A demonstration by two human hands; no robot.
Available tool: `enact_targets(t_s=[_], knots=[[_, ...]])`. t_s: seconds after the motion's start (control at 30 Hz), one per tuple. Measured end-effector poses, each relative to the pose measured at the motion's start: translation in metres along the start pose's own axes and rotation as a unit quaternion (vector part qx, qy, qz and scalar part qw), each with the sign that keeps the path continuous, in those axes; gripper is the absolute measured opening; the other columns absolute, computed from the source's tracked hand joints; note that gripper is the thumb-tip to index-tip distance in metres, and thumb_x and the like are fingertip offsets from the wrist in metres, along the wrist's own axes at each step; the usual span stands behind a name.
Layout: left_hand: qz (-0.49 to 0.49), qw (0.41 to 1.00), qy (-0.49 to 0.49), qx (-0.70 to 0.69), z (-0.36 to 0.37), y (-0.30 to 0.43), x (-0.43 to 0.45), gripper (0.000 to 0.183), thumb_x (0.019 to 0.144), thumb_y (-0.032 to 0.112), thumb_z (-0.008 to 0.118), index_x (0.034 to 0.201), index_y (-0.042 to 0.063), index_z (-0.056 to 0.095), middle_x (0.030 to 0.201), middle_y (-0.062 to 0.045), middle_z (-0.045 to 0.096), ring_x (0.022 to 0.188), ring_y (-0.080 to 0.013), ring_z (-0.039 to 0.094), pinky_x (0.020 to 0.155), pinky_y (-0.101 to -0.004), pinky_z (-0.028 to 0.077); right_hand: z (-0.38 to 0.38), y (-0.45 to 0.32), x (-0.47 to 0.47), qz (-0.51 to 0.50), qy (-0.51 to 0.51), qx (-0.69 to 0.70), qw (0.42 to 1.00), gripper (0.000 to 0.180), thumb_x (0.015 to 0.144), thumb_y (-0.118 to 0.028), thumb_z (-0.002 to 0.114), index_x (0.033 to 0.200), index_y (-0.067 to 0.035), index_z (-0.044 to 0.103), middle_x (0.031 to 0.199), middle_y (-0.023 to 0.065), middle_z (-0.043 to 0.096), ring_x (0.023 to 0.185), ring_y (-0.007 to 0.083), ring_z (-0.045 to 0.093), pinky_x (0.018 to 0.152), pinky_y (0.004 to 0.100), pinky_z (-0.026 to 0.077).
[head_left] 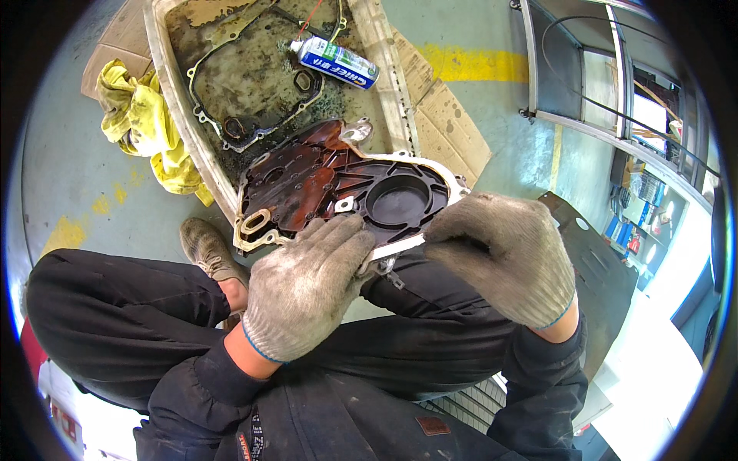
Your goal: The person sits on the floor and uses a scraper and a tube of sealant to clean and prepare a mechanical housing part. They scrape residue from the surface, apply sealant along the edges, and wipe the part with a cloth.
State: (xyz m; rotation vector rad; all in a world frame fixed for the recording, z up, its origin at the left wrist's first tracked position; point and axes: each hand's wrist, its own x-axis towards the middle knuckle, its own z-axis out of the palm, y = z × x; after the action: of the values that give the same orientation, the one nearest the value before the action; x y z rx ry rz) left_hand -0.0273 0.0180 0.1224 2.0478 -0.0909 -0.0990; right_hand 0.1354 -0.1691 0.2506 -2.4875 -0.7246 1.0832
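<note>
An oil-stained engine timing cover [323,184] rests at the near end of a dirty tray, its ribbed inner side up and a round recess at its right. My left hand [311,282], in a soiled knit glove, lies on the cover's near edge, fingers together over the rim. My right hand [507,253], gloved too, has its thumb and fingers curled at the cover's right near edge, by a pale flat strip [398,246] along the rim. Whether the fingers pinch a small tool or the strip is hidden.
The grimy tray [392,75] holds a thin gasket [196,95] and a spray can [337,62] with a red straw. A yellow cloth [141,115] lies left, cardboard [452,132] beneath the tray. A metal-framed cart [576,124] stands at the right. My shoe [210,248] is near the tray.
</note>
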Motion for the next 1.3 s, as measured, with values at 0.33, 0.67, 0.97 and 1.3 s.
enact_targets(t_s=[0.33, 0.67, 0.97, 1.3], knots=[[0.004, 1.0, 0.025, -0.007, 0.005, -0.002, -0.004, 0.049, 0.087, 0.012, 0.091, 0.133, 0.004, 0.077, 0.138, -0.019, 0.08, 0.128, -0.0406, 0.078, 0.104, -0.0483, 0.064, 0.003, -0.004, 0.019, -0.026, -0.028, 0.03, 0.999, 0.017, 0.087, -0.004, 0.091, 0.103, -0.003, 0.085, 0.094, 0.0112, 0.082, 0.082, 0.0208, 0.08, 0.075, 0.0351, 0.064], [0.006, 0.999, 0.033, 0.004, 0.007, -0.004, -0.007, 0.052, 0.088, 0.014, 0.089, 0.138, 0.01, 0.074, 0.139, -0.015, 0.078, 0.129, -0.0368, 0.077, 0.103, -0.047, 0.064, 0.012, -0.008, 0.021, -0.092, -0.004, -0.003, 0.996, 0.016, 0.088, -0.007, 0.09, 0.103, -0.003, 0.084, 0.099, 0.0122, 0.082, 0.086, 0.027, 0.081, 0.078, 0.0383, 0.064], [0.004, 0.999, 0.034, -0.003, 0.005, -0.005, -0.006, 0.056, 0.086, 0.012, 0.089, 0.14, 0.011, 0.074, 0.14, -0.016, 0.078, 0.13, -0.0372, 0.077, 0.105, -0.0475, 0.064, 0.009, -0.013, 0.023, -0.096, -0.017, -0.031, 0.995, 0.016, 0.088, -0.007, 0.091, 0.101, -0.005, 0.083, 0.097, 0.0098, 0.081, 0.087, 0.0271, 0.08, 0.08, 0.0402, 0.064], [0.005, 0.999, 0.036, -0.004, 0.005, -0.004, -0.003, 0.052, 0.088, 0.013, 0.089, 0.138, 0.01, 0.075, 0.138, -0.016, 0.079, 0.127, -0.0383, 0.078, 0.104, -0.0483, 0.064, 0.005, -0.012, 0.021, -0.06, -0.029, -0.012, 0.998, 0.019, 0.089, -0.01, 0.091, 0.106, -0.005, 0.084, 0.099, 0.013, 0.08, 0.091, 0.0311, 0.08, 0.082, 0.0421, 0.063]])
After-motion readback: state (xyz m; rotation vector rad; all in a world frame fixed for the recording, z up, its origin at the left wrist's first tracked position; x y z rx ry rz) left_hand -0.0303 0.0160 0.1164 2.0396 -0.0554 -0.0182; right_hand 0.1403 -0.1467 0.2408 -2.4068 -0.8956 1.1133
